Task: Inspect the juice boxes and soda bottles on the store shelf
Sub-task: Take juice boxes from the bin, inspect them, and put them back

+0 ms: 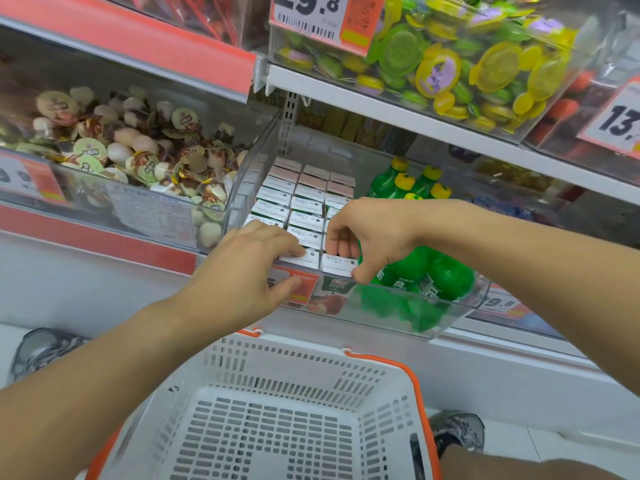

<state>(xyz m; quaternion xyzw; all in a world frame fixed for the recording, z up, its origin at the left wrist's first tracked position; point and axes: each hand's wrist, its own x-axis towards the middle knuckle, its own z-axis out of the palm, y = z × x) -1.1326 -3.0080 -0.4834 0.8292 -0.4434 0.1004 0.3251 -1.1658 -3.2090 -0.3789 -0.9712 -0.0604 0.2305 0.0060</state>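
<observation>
Gripping the front juice box (338,263) at the clear bin's (398,306) near edge, I am pinching it with my right hand (372,237), fingers curled over its top, likely to lift it for checking. My left hand (252,268) is pressing the neighbouring box, fingers fairly straight. Green soda bottles (429,271) are lying just right of the boxes, labels blurred, partly hidden by my wrist.

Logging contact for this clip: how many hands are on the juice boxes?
2. The left hand rests fingers on the front-left box; the right hand pinches the neighbouring box, beside the green bottles.
</observation>
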